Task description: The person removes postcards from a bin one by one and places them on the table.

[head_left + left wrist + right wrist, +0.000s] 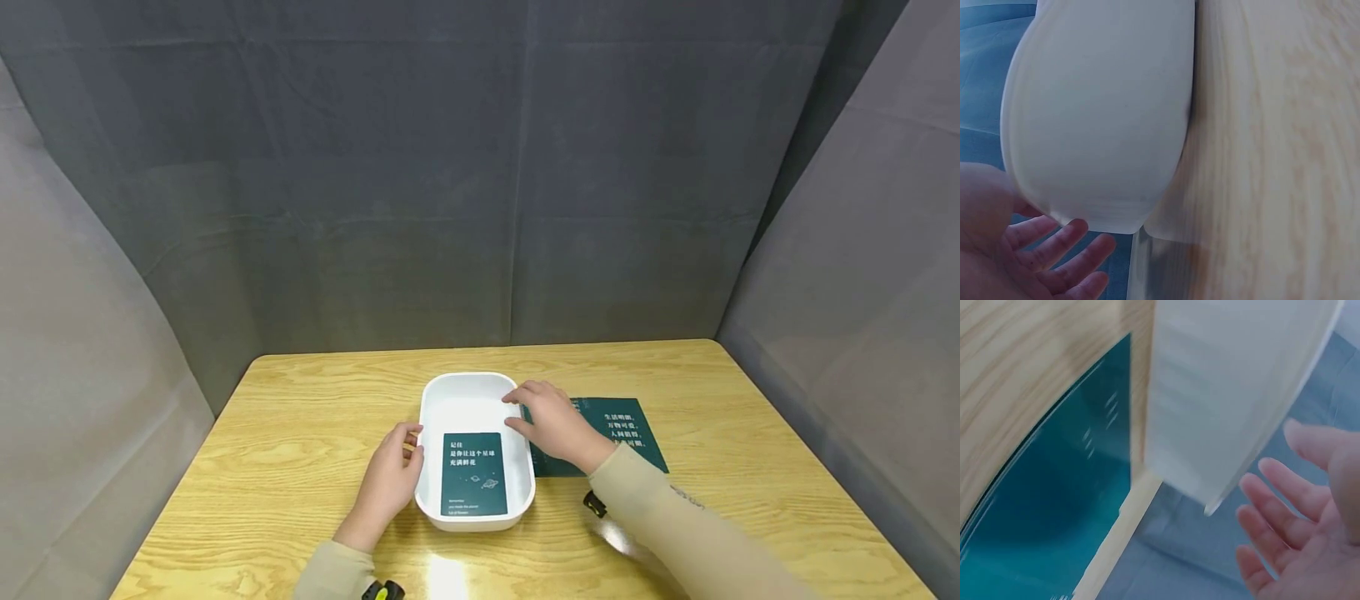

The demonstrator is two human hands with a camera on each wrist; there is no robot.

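The white tray (476,398) sits mid-table (300,433) with a green card (473,472) lying flat inside; my left hand (392,477) rests open-fingered against its left wall, my right hand (553,422) open at its right rim, over a second card (628,433) beside it

A light wooden worktop (300,433) with rounded corners stands enclosed by grey fabric curtains (375,167) behind and at both sides. Near its front edge, a bright glare (446,575), probably from an overhead lamp.
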